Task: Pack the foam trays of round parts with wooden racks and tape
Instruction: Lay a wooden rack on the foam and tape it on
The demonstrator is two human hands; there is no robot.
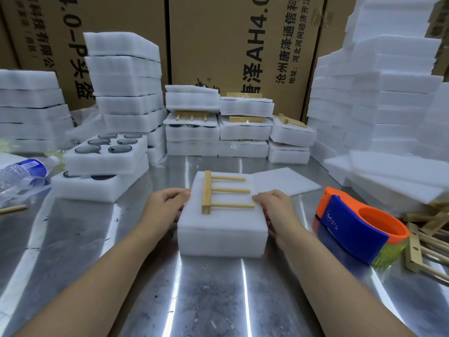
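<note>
My left hand (165,205) and right hand (274,206) clasp the tray (222,237); the rack (206,192) atop has its bar running away from me, pegs rightward.

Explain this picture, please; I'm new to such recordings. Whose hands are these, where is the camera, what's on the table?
No machine: a person wears a head camera looking down at their own bare hands. The left hand and right hand hold a white foam block stack by its sides on the shiny metal table. A pale wooden rack with three pegs lies on top. An orange-and-blue tape dispenser stands to the right, untouched; open white foam trays of dark round parts sit to the left.
</note>
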